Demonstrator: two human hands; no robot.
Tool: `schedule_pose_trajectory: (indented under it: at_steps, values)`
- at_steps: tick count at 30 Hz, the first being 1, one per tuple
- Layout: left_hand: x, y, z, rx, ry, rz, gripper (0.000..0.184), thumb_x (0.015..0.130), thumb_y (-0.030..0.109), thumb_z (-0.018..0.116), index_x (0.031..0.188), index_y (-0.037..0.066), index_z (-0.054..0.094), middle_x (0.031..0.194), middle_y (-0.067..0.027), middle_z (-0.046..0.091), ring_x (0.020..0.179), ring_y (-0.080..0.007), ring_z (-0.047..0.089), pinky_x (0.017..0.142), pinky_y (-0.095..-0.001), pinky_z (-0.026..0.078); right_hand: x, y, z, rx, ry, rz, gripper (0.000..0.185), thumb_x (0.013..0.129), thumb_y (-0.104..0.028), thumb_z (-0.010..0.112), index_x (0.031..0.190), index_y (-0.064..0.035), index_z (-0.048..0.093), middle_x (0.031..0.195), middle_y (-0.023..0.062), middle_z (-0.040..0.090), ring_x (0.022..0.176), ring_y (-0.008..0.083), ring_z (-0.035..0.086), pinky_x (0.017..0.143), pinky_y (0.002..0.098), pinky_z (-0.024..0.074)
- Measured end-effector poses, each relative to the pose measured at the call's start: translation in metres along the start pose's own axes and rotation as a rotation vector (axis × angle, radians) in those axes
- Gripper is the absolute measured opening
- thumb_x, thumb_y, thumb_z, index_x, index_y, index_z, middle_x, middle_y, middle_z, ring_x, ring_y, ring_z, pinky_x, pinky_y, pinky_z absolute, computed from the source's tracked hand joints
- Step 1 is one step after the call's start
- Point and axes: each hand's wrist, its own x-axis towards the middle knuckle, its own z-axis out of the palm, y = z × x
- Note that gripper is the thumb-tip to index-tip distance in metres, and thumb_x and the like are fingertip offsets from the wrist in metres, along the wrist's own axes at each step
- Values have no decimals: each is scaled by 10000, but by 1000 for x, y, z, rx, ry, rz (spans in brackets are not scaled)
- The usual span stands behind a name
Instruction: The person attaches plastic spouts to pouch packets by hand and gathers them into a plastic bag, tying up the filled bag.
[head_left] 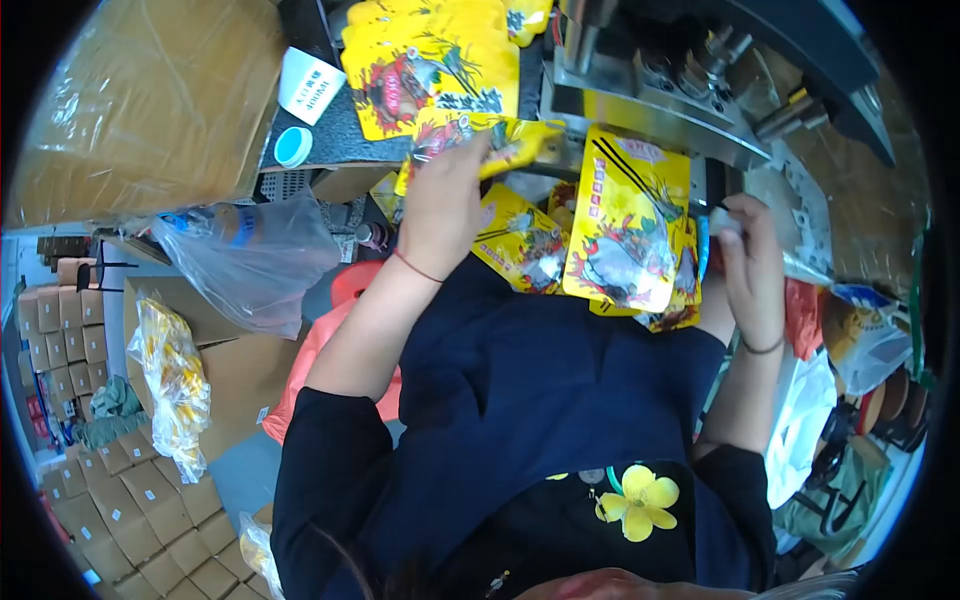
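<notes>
My left hand (445, 195) is closed on a printed yellow food pouch (520, 143), which looks bent, just in front of a stack of similar pouches (440, 70). On the right, my right hand (752, 265) has its thumb and fingers pinched around a small whitish thing (722, 222) too unclear to name; a narrow blue strip shows beside it. Between the hands, another yellow pouch (625, 220) lies upright under the machine's edge, overlapping more pouches. A further pouch (520, 240) lies tilted to its left, above my lap.
A metal machine (660, 110) with a press-like bar stands ahead. At the left are a taped carton (140, 110), a white labelled box (310, 85), a blue-topped cap (293, 147) and a clear plastic bag (250, 260). Stacked cartons (130, 510) fill the lower left floor.
</notes>
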Motion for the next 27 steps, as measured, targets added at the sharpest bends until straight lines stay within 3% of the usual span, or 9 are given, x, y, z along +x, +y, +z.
schedule_pose_trajectory:
  at_steps: [3, 5, 9, 10, 13, 16, 20, 23, 27]
  values:
    - [-9, 8, 9, -676, 19, -230, 164, 906, 108, 711, 1026, -2, 696, 836, -148, 693, 770, -231, 695, 703, -336, 523, 9, -13, 18, 5, -142, -224, 115, 919, -95, 639, 987, -1, 643, 941, 170, 655, 877, 376, 638, 797, 407, 513]
    - [-11, 27, 11, -795, -84, -266, 156, 923, 144, 718, 957, -8, 705, 786, -111, 690, 726, -153, 667, 673, -294, 505, 16, -30, 18, 97, -156, -268, 121, 920, -107, 657, 981, -3, 651, 899, 143, 660, 839, 329, 647, 775, 372, 519]
    - [-10, 67, 6, -907, -276, -247, 171, 920, 157, 737, 913, -12, 711, 774, -66, 700, 724, -74, 656, 632, -250, 496, 26, -45, 17, 452, 129, -53, 115, 892, -55, 727, 973, 6, 673, 823, 47, 657, 721, 89, 597, 652, 247, 475]
    - [-11, 67, 14, -844, -271, -79, 194, 955, 174, 708, 978, -18, 696, 846, -53, 714, 752, -82, 682, 627, -242, 532, 31, -45, 19, 392, 99, -86, 123, 881, -49, 737, 972, 6, 676, 831, 58, 662, 717, 97, 600, 655, 248, 479]
    - [-16, 91, 18, -1463, -424, -410, 252, 1002, 220, 655, 1069, -23, 661, 937, -63, 711, 794, -104, 699, 656, -245, 570, 33, -41, 16, 243, 13, -109, 144, 928, -124, 698, 975, 10, 674, 873, 117, 677, 766, 209, 644, 707, 308, 509]
    - [-21, 97, 25, -1445, -619, -410, 295, 1036, 204, 597, 1241, -8, 619, 1125, -70, 704, 972, -115, 671, 867, -275, 553, 30, -21, -6, 162, -192, -202, 232, 986, -208, 615, 1006, 18, 666, 926, 160, 676, 854, 311, 658, 780, 374, 516]
    - [-28, 106, 43, -1556, -731, -377, 344, 984, 135, 665, 1289, 0, 587, 1160, -72, 702, 1044, -131, 662, 932, -294, 539, 30, -13, -22, 155, -255, -238, 198, 964, -165, 631, 1055, 10, 642, 953, 161, 665, 833, 299, 639, 759, 362, 506]
    - [-22, 101, 46, -1584, -712, -435, 393, 925, 24, 686, 1299, -7, 571, 1208, -90, 693, 1056, -148, 671, 941, -317, 543, 28, 22, -49, -354, 38, -139, 192, 954, -143, 638, 1064, 14, 624, 907, 127, 645, 782, 243, 612, 719, 348, 493]
    - [6, 84, 53, -1610, -492, -454, 362, 878, 24, 679, 1227, -28, 595, 1135, -101, 712, 947, -124, 680, 831, -290, 559, 21, 54, -59, -11, 24, 18, 164, 983, -140, 615, 1035, 16, 607, 821, 70, 605, 751, 166, 575, 693, 324, 467]
